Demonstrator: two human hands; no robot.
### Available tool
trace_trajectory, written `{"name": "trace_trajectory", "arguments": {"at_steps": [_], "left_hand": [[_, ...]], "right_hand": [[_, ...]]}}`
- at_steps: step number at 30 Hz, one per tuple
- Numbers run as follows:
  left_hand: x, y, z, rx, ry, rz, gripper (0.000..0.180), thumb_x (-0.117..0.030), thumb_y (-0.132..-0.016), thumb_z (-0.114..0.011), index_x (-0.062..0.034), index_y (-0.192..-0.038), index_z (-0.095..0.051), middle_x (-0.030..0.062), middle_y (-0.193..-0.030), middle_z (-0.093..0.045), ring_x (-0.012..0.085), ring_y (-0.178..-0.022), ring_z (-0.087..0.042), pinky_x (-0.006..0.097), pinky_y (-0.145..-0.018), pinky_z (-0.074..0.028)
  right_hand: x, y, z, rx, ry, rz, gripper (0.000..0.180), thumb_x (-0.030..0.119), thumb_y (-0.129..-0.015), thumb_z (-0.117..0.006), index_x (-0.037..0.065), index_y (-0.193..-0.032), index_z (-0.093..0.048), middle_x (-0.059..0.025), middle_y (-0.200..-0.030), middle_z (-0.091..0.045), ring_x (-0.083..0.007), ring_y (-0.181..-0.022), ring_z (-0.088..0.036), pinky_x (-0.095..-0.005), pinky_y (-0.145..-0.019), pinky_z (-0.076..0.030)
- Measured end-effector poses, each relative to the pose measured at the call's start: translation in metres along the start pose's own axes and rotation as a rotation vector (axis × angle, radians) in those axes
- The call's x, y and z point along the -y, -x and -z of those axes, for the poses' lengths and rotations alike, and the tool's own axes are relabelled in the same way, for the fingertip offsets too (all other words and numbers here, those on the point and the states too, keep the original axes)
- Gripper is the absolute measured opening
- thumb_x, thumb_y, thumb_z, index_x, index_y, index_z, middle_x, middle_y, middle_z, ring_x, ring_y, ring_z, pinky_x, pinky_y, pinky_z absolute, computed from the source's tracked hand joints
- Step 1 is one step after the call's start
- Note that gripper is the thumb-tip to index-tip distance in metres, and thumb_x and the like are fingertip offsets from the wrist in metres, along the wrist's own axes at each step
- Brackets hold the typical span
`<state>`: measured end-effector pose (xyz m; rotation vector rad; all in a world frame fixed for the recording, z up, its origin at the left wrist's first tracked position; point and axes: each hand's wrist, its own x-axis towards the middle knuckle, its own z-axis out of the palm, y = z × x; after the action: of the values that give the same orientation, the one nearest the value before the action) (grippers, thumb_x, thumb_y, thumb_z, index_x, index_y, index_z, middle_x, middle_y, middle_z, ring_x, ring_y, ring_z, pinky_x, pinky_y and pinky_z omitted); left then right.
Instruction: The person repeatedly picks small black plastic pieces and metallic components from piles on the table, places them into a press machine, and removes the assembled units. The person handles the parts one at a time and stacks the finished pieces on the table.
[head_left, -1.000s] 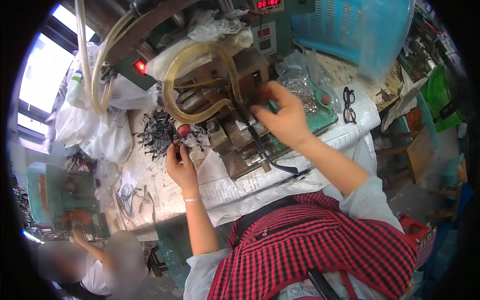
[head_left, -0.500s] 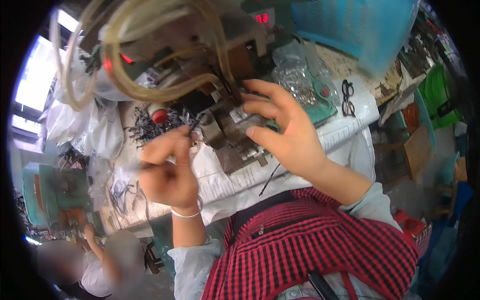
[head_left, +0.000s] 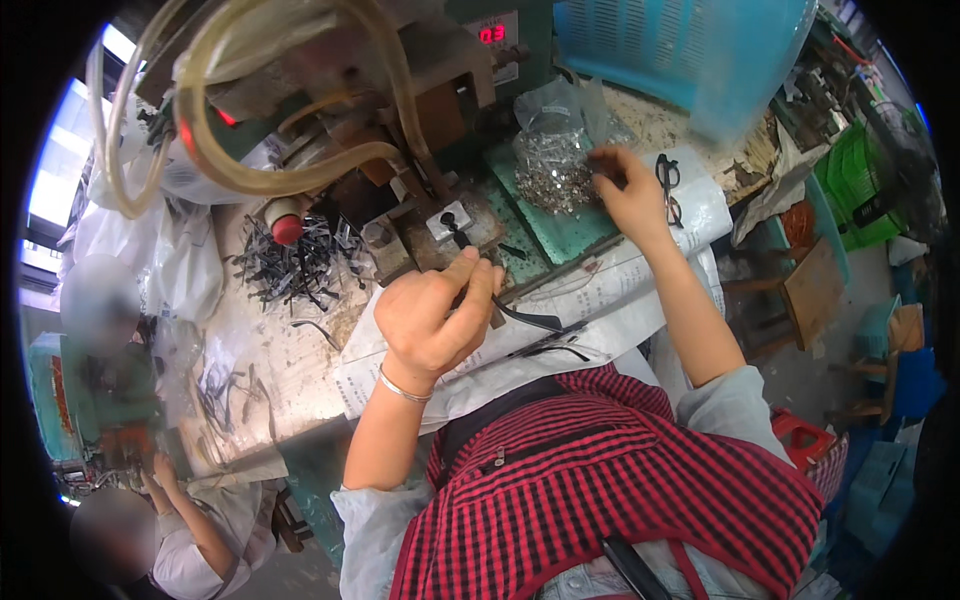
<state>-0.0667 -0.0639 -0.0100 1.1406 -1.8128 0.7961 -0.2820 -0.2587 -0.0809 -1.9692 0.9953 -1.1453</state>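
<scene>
My left hand (head_left: 435,315) pinches a black glasses temple (head_left: 530,318) between thumb and fingers. One end of it points at the small metal fixture (head_left: 449,221) of the bench machine, and its curved tip sticks out on the right, below my fingers. A dark piece shows on the fixture plate; whether it is the temple's own end I cannot tell. Over to the right, my right hand (head_left: 632,195) reaches to the edge of an open clear bag of tiny shiny metal parts (head_left: 555,175). Its fingers are bent together, and anything between them is too small to make out.
Left of the fixture lies a heap of black temples (head_left: 295,260) beside a red push button (head_left: 287,229). Yellowish hoses (head_left: 200,150) loop overhead. A pair of glasses (head_left: 668,188) rests on paper at right, near a blue basket (head_left: 690,55). Another person (head_left: 205,530) sits at lower left.
My left hand has moved right, bringing the temple to the fixture. My right hand has left the fixture and gone right to the bag of metal parts.
</scene>
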Motion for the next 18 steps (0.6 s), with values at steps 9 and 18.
{"name": "trace_trajectory", "arguments": {"at_steps": [9, 18], "left_hand": [[-0.027, -0.013, 0.035, 0.241, 0.090, 0.364, 0.020, 0.002, -0.076, -0.078, -0.0057, -0.094, -0.076, 0.0101, -0.101, -0.076, 0.0229, -0.073, -0.072, 0.032, -0.055, -0.052], [-0.068, -0.035, 0.116, -0.070, 1.718, 0.391, 0.031, -0.013, -0.107, -0.049, 0.0025, -0.123, -0.071, 0.0229, -0.121, -0.067, 0.0339, -0.092, -0.070, 0.038, -0.081, -0.059]], "right_hand": [[0.011, 0.027, -0.021, 0.103, 0.652, 0.066, 0.015, 0.017, -0.081, -0.079, 0.005, -0.088, -0.075, -0.0136, -0.091, -0.070, -0.0350, -0.091, -0.067, -0.0465, -0.082, -0.052], [0.017, 0.028, -0.023, 0.093, 0.586, -0.082, 0.016, 0.020, -0.093, -0.070, 0.008, -0.102, -0.074, -0.0096, -0.092, -0.076, -0.0255, -0.086, -0.074, -0.0370, -0.075, -0.055]]}}
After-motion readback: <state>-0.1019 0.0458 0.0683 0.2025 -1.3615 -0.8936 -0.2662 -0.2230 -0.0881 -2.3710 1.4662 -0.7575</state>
